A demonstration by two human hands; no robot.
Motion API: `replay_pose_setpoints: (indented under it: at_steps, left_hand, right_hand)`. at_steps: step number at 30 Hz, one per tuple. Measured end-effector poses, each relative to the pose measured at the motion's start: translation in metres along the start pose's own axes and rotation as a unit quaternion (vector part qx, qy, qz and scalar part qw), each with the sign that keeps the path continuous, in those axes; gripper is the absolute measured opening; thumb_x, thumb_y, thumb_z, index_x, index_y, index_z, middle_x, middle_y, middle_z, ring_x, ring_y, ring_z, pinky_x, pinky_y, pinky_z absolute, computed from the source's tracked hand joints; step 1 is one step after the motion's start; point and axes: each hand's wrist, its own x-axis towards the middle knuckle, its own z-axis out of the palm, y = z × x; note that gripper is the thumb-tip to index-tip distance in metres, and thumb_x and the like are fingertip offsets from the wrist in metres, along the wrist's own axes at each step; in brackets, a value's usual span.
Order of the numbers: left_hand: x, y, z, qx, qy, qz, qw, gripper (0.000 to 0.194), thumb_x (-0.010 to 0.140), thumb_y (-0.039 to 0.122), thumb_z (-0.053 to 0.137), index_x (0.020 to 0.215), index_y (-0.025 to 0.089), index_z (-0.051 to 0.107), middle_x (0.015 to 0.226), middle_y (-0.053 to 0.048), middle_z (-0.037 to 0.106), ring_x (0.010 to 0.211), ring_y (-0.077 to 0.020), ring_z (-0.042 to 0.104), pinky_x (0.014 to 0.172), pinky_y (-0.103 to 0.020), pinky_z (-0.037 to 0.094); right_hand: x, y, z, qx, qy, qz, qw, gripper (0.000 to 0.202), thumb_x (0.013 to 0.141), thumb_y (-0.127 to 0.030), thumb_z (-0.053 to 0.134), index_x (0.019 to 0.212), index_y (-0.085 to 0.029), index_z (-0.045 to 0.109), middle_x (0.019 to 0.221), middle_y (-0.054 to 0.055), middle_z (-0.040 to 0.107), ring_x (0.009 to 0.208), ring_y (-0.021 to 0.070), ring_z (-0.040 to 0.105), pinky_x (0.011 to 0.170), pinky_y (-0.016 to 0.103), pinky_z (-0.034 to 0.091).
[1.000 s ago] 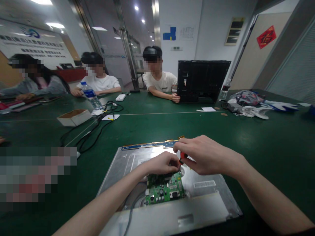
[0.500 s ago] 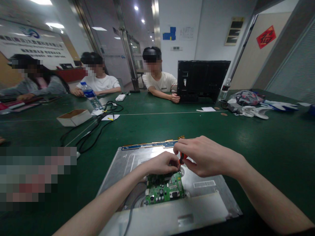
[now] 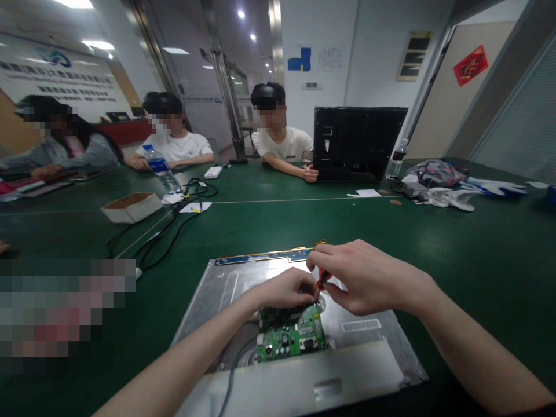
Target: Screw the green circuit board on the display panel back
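Observation:
My right hand [image 3: 365,278] is closed, its fingers around the orange and black handle of a small screwdriver [image 3: 322,278]. The tool points down at the upper right corner of a green circuit board [image 3: 293,336]. Beside its tip, my left hand [image 3: 289,288] is pinched; whatever lies between those fingertips is hidden. The board sits on the silver metal back of a display panel [image 3: 365,347], lying flat in front of me. A narrow blue circuit strip [image 3: 256,257] runs along the panel's far edge. A grey cable [image 3: 232,376] crosses the panel's near left part.
Beyond the panel stand a black monitor [image 3: 358,145], an open cardboard box [image 3: 130,209], black cables [image 3: 163,240] and a water bottle [image 3: 161,168]. Gloves [image 3: 452,198] and a plastic bag [image 3: 434,172] lie at the far right. Several people sit across the green table [image 3: 490,272].
The screwdriver's handle shows a slightly different side between my right fingers, as if turned a little. Both hands stay in nearly the same place.

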Motion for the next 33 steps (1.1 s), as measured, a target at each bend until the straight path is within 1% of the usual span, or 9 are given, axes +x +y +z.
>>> replay_pose_setpoints:
  at_steps: [4, 8, 13, 18, 20, 24, 28, 31, 33]
  left_hand:
    - [-0.0007, 0.0011, -0.0001, 0.005, 0.008, -0.010, 1.000, 0.011, 0.076, 0.009, 0.061, 0.082, 0.015, 0.068, 0.079, 0.000, 0.068, 0.074, -0.0160, 0.061, 0.069, -0.021, 0.044]
    - [-0.0007, 0.0008, -0.0002, -0.014, -0.003, -0.011, 1.000, 0.014, 0.076, 0.008, 0.059, 0.083, 0.015, 0.069, 0.077, 0.000, 0.068, 0.073, -0.0155, 0.061, 0.068, -0.021, 0.044]
    - [0.0000, 0.0001, -0.0005, -0.017, -0.009, -0.011, 1.000, 0.015, 0.076, 0.008, 0.059, 0.085, 0.015, 0.069, 0.077, 0.000, 0.067, 0.072, -0.0148, 0.060, 0.066, -0.021, 0.043]
    - [0.0006, 0.0001, -0.0009, 0.002, -0.003, -0.013, 1.000, 0.007, 0.077, 0.012, 0.061, 0.078, 0.015, 0.067, 0.071, 0.002, 0.064, 0.066, -0.0138, 0.058, 0.061, -0.020, 0.041]
    - [0.0005, -0.0003, -0.0006, 0.004, 0.001, -0.016, 1.000, 0.006, 0.077, 0.013, 0.062, 0.080, 0.015, 0.068, 0.074, 0.001, 0.065, 0.069, -0.0148, 0.059, 0.064, -0.020, 0.042]
    - [0.0006, -0.0009, 0.0000, -0.010, 0.004, -0.007, 1.000, 0.009, 0.076, 0.010, 0.061, 0.080, 0.014, 0.067, 0.078, 0.000, 0.067, 0.075, -0.0162, 0.061, 0.070, -0.022, 0.043]
    - [0.0016, 0.0008, -0.0009, -0.025, -0.009, -0.008, 1.000, 0.010, 0.074, 0.007, 0.060, 0.072, 0.015, 0.065, 0.068, 0.003, 0.062, 0.067, -0.0136, 0.058, 0.064, -0.020, 0.041]
    - [0.0018, 0.0020, -0.0017, -0.034, -0.009, -0.009, 0.999, 0.010, 0.074, 0.006, 0.060, 0.071, 0.015, 0.064, 0.065, 0.004, 0.060, 0.063, -0.0119, 0.055, 0.060, -0.019, 0.040]
    - [0.0017, 0.0015, -0.0017, -0.028, -0.010, -0.005, 1.000, 0.010, 0.074, 0.006, 0.060, 0.072, 0.015, 0.064, 0.066, 0.004, 0.060, 0.063, -0.0118, 0.055, 0.060, -0.019, 0.040]
  right_hand:
    - [0.0016, -0.0008, -0.0008, 0.001, -0.014, 0.003, 1.000, 0.014, 0.085, -0.019, 0.047, 0.097, -0.019, 0.053, 0.091, 0.003, 0.064, 0.068, 0.0150, 0.055, 0.052, 0.027, 0.027]
    - [0.0033, 0.0007, 0.0007, -0.018, -0.004, 0.022, 1.000, 0.012, 0.088, -0.022, 0.047, 0.097, -0.019, 0.053, 0.088, 0.003, 0.066, 0.067, 0.0153, 0.056, 0.052, 0.028, 0.026]
    - [0.0027, 0.0018, 0.0014, -0.023, 0.002, 0.036, 0.999, 0.010, 0.089, -0.025, 0.048, 0.095, -0.019, 0.053, 0.084, 0.003, 0.067, 0.066, 0.0159, 0.057, 0.052, 0.028, 0.027]
    - [0.0002, -0.0007, -0.0015, -0.004, -0.002, -0.010, 1.000, 0.014, 0.083, -0.022, 0.051, 0.097, -0.019, 0.051, 0.094, 0.004, 0.063, 0.069, 0.0149, 0.054, 0.053, 0.027, 0.028]
    - [-0.0003, -0.0015, -0.0019, -0.001, -0.011, -0.017, 1.000, 0.013, 0.083, -0.020, 0.049, 0.096, -0.018, 0.051, 0.092, 0.004, 0.062, 0.069, 0.0146, 0.053, 0.052, 0.027, 0.027]
    - [0.0012, -0.0014, -0.0003, -0.005, -0.009, 0.004, 1.000, 0.010, 0.086, -0.019, 0.046, 0.094, -0.018, 0.052, 0.089, 0.003, 0.064, 0.066, 0.0140, 0.053, 0.052, 0.027, 0.026]
    - [0.0042, -0.0011, 0.0005, -0.011, -0.002, 0.020, 1.000, 0.009, 0.088, -0.024, 0.048, 0.094, -0.019, 0.053, 0.086, 0.003, 0.067, 0.064, 0.0136, 0.054, 0.052, 0.027, 0.025]
    - [0.0049, -0.0015, -0.0006, -0.015, -0.010, 0.035, 0.999, 0.008, 0.089, -0.026, 0.050, 0.092, -0.019, 0.054, 0.082, 0.003, 0.067, 0.063, 0.0140, 0.055, 0.052, 0.027, 0.025]
    - [0.0040, -0.0015, -0.0012, -0.011, -0.010, 0.030, 0.999, 0.009, 0.088, -0.025, 0.050, 0.093, -0.019, 0.054, 0.084, 0.003, 0.067, 0.065, 0.0145, 0.055, 0.052, 0.027, 0.026]
